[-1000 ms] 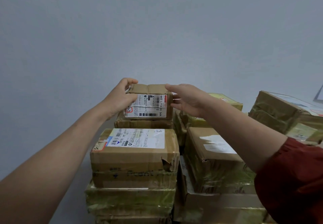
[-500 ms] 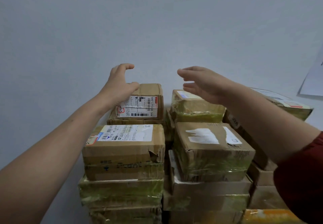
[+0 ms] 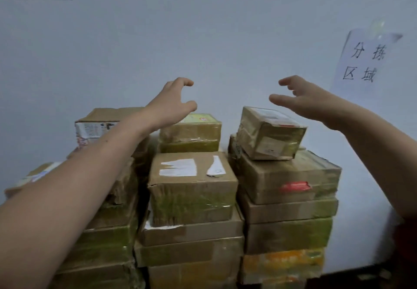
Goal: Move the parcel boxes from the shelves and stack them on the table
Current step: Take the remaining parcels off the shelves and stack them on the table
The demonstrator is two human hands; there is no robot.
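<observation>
Hovering both hands over the parcel boxes [image 3: 191,198], gripping nothing. Left hand [image 3: 168,103] is hanging above the yellow-taped box [image 3: 190,131] at the back, fingers loosely curled, no contact. Right hand [image 3: 304,103] is floating above the small tilted box [image 3: 269,133], fingers loosely spread, also released. That tilted box is sitting askew on top of the right stack. Boxes are standing in close stacks against the wall [image 3: 203,29]. Paper sign [image 3: 363,63] is hanging on the wall at right.

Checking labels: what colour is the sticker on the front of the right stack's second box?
The sticker is red, clearest in the head view.
</observation>
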